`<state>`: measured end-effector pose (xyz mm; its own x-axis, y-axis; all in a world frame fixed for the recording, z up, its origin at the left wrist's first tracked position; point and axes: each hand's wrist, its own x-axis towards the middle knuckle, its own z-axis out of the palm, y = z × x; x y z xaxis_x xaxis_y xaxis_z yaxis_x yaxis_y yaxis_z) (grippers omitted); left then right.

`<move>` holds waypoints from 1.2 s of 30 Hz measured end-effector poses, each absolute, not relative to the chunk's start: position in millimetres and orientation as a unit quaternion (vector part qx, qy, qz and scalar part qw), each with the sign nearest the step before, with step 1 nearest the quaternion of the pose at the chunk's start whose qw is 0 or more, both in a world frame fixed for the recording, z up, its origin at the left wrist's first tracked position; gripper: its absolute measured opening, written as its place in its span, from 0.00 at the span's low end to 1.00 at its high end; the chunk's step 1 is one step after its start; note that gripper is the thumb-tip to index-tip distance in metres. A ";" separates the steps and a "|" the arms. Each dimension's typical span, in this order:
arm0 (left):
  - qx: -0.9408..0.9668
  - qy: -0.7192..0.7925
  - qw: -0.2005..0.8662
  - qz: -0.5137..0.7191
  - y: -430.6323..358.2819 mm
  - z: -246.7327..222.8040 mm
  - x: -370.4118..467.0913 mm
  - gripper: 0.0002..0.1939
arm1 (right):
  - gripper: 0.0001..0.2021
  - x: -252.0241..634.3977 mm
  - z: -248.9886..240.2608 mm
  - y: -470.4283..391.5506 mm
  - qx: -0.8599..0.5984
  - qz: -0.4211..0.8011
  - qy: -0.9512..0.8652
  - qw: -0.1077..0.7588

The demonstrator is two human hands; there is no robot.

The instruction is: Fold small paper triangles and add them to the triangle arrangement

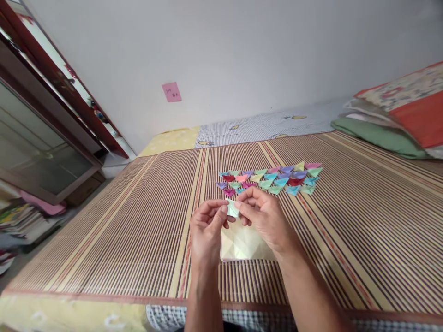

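Note:
Between my two hands is a small pale green folded paper (233, 209), held up above the mat. My left hand (209, 223) pinches its left side between thumb and fingers. On its right side, the thumb and fingers of my right hand (261, 214) are closed on the same paper. Below them lies a pale yellow creased sheet (238, 244), which looks like the top of a stack; my right hand covers part of it. Just beyond my hands, several small folded paper boats (276, 189) in many colours lie in rows.
A striped bamboo mat (138, 230) covers the bed. Pillows (415, 106) and a green folded cloth (377, 136) are piled at the far right. A pink note (171, 92) is stuck on the wall (242, 55). At the left stands a glass-panelled door (41, 138).

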<state>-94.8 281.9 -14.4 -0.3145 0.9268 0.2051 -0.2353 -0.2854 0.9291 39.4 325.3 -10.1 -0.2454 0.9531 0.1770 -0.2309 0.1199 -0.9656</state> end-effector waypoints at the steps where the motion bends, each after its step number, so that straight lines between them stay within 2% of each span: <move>1: 0.401 0.423 0.427 0.691 281.6 -14.8 -95.3 0.06 | 0.10 38.7 -10.5 325.3 -0.327 0.577 -0.540 0.519; 9: 0.362 0.404 0.484 0.686 282.5 -15.9 -104.6 0.14 | 0.09 37.8 -9.4 324.0 -0.294 0.572 -0.563 0.518; 17: 0.330 0.433 0.475 0.691 281.6 -13.2 -111.8 0.13 | 0.07 37.8 -10.0 321.7 -0.257 0.583 -0.582 0.505; 22: 0.349 0.395 0.516 0.675 278.2 -13.2 -117.9 0.16 | 0.09 35.5 -12.6 323.2 -0.258 0.608 -0.558 0.502; 26: 0.339 0.399 0.505 0.686 279.0 -16.3 -118.3 0.17 | 0.11 34.4 -15.1 324.1 -0.260 0.619 -0.551 0.496; 32: 0.349 0.420 0.485 0.684 280.2 -14.6 -115.2 0.17 | 0.12 33.8 -20.4 325.2 -0.241 0.626 -0.558 0.488; 36: 0.361 0.400 0.472 0.698 278.2 -11.4 -114.7 0.12 | 0.11 31.8 -21.9 326.0 -0.235 0.643 -0.540 0.490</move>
